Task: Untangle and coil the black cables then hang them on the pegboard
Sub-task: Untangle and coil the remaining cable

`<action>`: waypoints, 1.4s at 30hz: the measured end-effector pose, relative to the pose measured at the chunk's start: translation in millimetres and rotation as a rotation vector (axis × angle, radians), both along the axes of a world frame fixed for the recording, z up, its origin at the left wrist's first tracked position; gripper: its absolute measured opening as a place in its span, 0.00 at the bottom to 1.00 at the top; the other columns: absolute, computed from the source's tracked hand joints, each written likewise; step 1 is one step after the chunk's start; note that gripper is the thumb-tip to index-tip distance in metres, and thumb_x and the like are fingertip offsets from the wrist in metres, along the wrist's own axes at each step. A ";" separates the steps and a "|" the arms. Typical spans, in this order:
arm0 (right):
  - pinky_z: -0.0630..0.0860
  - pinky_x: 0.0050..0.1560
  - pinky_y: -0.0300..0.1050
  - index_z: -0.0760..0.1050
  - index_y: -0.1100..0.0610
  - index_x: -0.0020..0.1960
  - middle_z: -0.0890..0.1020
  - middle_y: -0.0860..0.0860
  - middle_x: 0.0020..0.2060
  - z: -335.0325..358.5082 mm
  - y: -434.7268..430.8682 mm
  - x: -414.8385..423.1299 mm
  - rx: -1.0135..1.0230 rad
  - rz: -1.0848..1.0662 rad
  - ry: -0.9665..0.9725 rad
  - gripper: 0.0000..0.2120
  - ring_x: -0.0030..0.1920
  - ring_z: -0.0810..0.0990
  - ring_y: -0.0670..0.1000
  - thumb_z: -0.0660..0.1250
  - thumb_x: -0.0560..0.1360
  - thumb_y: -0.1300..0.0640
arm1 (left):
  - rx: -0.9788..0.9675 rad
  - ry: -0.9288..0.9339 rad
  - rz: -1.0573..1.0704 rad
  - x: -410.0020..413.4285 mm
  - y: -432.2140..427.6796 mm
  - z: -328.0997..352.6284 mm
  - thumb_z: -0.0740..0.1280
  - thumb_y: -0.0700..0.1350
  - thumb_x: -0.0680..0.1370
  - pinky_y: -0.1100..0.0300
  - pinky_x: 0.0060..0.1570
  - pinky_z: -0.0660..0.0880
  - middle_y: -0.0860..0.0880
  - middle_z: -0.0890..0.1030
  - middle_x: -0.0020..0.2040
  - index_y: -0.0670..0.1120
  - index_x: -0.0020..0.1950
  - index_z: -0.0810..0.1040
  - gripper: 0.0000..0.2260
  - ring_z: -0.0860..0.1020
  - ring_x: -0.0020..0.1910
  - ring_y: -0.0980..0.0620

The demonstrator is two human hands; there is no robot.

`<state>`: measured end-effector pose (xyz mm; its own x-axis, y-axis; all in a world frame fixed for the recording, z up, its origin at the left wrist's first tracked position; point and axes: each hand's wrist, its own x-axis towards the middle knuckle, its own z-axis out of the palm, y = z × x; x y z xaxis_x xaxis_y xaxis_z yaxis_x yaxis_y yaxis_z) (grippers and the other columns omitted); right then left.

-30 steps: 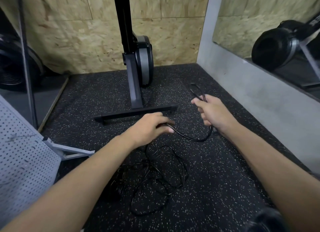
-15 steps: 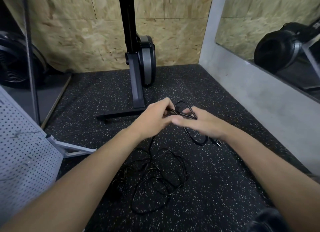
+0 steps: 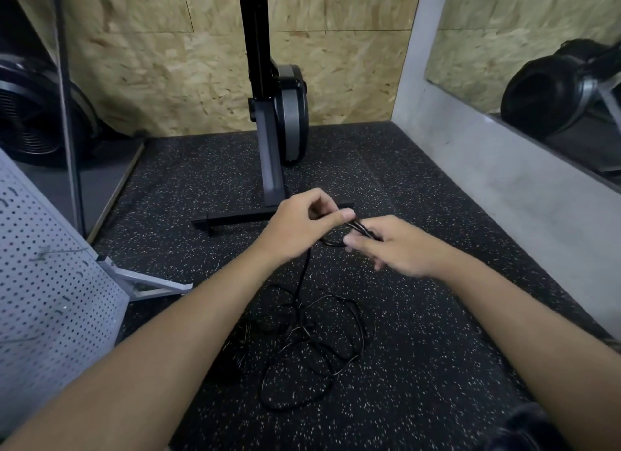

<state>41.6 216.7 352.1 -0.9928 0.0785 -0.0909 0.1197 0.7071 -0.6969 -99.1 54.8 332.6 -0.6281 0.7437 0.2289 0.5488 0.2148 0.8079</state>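
Speckled rubber floor (image 3: 420, 366), with grey pegboard (image 3: 50, 299) standing at left and black machine stand (image 3: 275, 131) at rear. Tangled black cables (image 3: 312, 343) lie on the floor between the forearms; one strand rises to the left hand (image 3: 299, 225), whose curled fingers pinch it. Just beside it, the right hand (image 3: 393, 245) grips a small loop of the same cable in curled fingers.
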 end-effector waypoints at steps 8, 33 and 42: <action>0.71 0.29 0.40 0.78 0.58 0.47 0.72 0.44 0.29 8.8 10.5 0.3 -0.218 -0.247 0.160 0.16 0.28 0.69 0.46 0.60 0.87 0.50 | -0.185 -0.623 -0.127 4.7 -2.8 -37.1 0.50 0.63 0.86 0.45 0.70 0.71 0.40 0.87 0.46 0.44 0.50 0.82 0.29 0.86 0.54 0.42; 0.75 0.35 0.47 0.80 0.57 0.47 0.84 0.53 0.32 -28.1 -5.5 -6.7 -0.438 -0.533 0.236 0.13 0.31 0.80 0.53 0.75 0.78 0.48 | 0.042 -0.540 -0.113 52.7 24.8 -19.5 0.67 0.43 0.85 0.58 0.36 0.79 0.47 0.85 0.40 0.40 0.51 0.81 0.08 0.81 0.35 0.51; 0.84 0.46 0.56 0.80 0.56 0.48 0.82 0.49 0.33 -17.7 8.7 -10.0 -0.467 -0.638 0.361 0.11 0.35 0.81 0.49 0.70 0.82 0.49 | -0.186 -0.452 -0.246 63.6 28.1 -48.4 0.58 0.55 0.87 0.61 0.50 0.78 0.42 0.86 0.43 0.40 0.52 0.81 0.21 0.83 0.38 0.56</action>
<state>31.5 225.4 334.4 -0.7464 0.6629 0.0591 0.1115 0.2122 -0.9708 -35.5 82.9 284.2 -0.4358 0.8832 -0.1733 0.2076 0.2860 0.9355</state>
